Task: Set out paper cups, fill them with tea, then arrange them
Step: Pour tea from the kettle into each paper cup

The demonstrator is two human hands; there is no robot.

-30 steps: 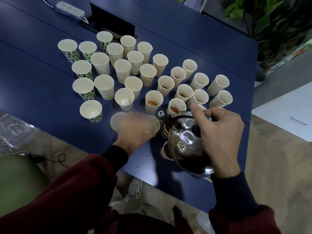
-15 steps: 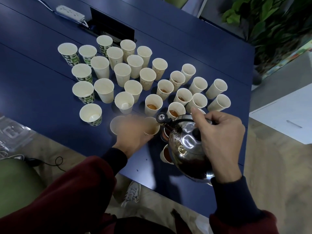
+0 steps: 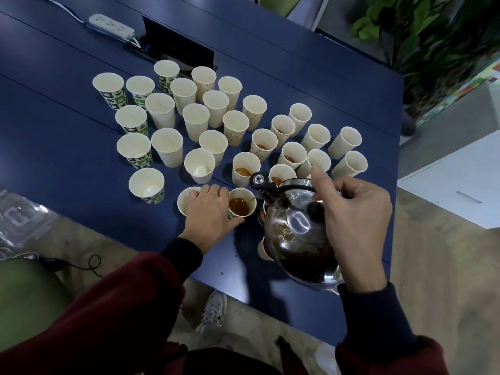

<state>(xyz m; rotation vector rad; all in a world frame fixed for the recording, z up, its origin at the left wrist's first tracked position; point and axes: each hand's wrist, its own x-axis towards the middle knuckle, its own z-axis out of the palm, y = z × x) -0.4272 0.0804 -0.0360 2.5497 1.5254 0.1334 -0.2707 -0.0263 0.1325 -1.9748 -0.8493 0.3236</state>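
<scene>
While the person's right hand [image 3: 354,212] is gripping the black handle of a shiny steel kettle [image 3: 295,234], forefinger stretched out straight, the kettle is leaning spout-first toward a white paper cup of amber tea [image 3: 241,206] standing near the front edge of the dark blue worktop [image 3: 54,147], and a thin stream is running from the spout into it. The person's left hand [image 3: 208,212] is holding that cup in a narrow grip, its thumb curling round the near side and its fingers lying against the left side, between it and an empty white paper cup [image 3: 185,201] just beside. Behind them many more cups are standing upright in a loose cluster: green-patterned paper cups [image 3: 109,89] at the left, plain white paper cups [image 3: 167,147] in the middle and dotted paper cups [image 3: 235,128] farther back. Several tea-filled cups [image 3: 244,170] are sitting just beyond the spout. Another cup [image 3: 262,249] is peeking out from behind the kettle body. At the far side of the worktop a white power strip [image 3: 111,24] is lying beside a black hinged flap [image 3: 178,48]. Beyond the right corner a leafy green plant [image 3: 433,31] is standing, a clear plastic bag [image 3: 19,220] is lying at the left, and a grey sneaker [image 3: 213,309] is showing on the floor.
</scene>
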